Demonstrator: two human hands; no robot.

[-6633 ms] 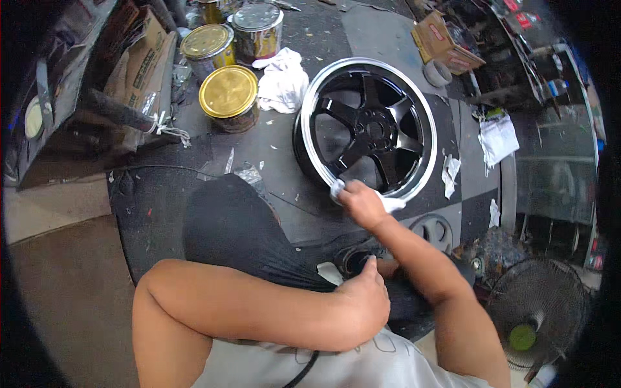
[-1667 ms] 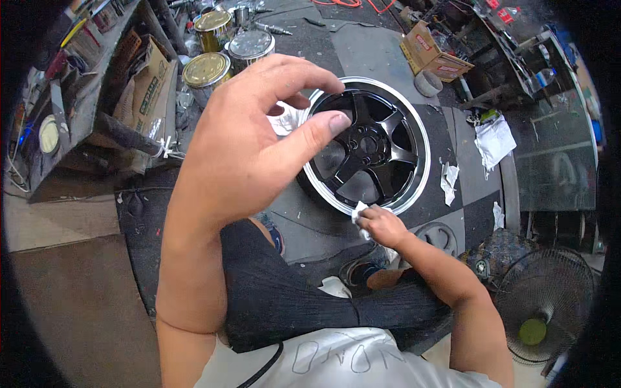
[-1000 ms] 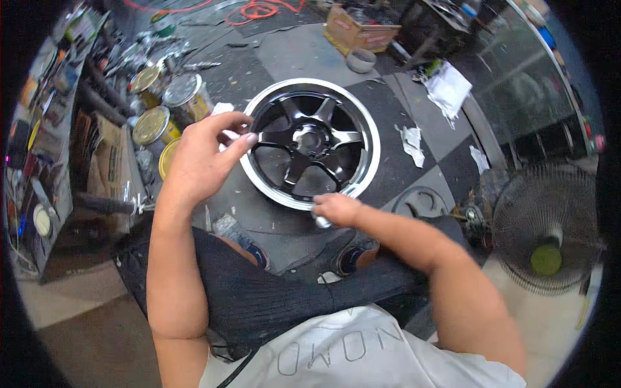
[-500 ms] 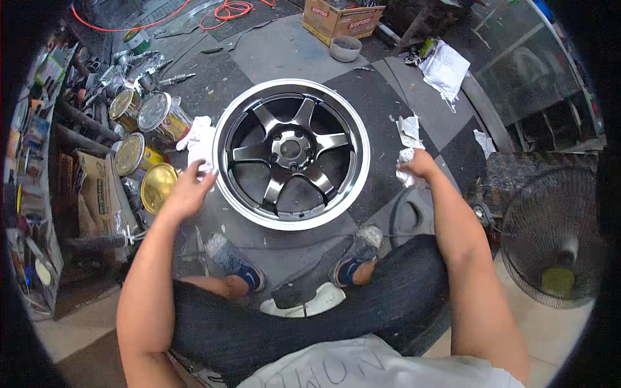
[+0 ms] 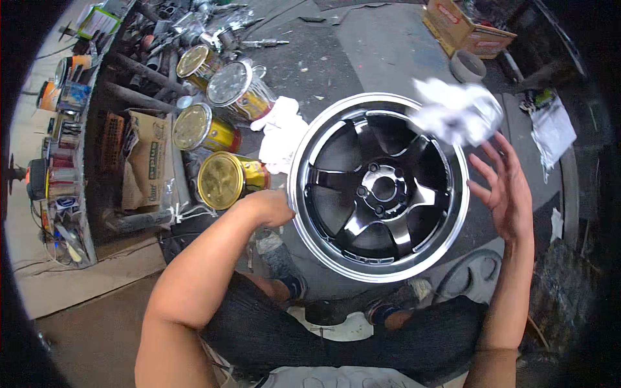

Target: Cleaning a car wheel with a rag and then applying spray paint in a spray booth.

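Observation:
A black spoked wheel (image 5: 359,268) with a polished lip lies flat on the floor in front of me. My left hand (image 5: 272,205) is at its left edge, with its fingers hidden beside the rim. My right hand (image 5: 506,187) is open at the wheel's right side, fingers spread. Just above those fingers a blurred white crumpled cloth or paper (image 5: 456,110) is in the air over the rim. A white cloth (image 5: 281,129) lies against the wheel's upper left.
Paint cans (image 5: 220,181) and metal tools (image 5: 262,42) crowd the left, beside a shelf holding cardboard (image 5: 145,168). A cardboard box (image 5: 469,35) and bowl (image 5: 467,66) sit at the back right, a white bag (image 5: 553,129) below them. My feet (image 5: 388,313) are near the wheel.
Since half a second ago my right hand has opened and the white crumpled piece it held is up in the air. My left hand has moved to the rim. The view has shifted.

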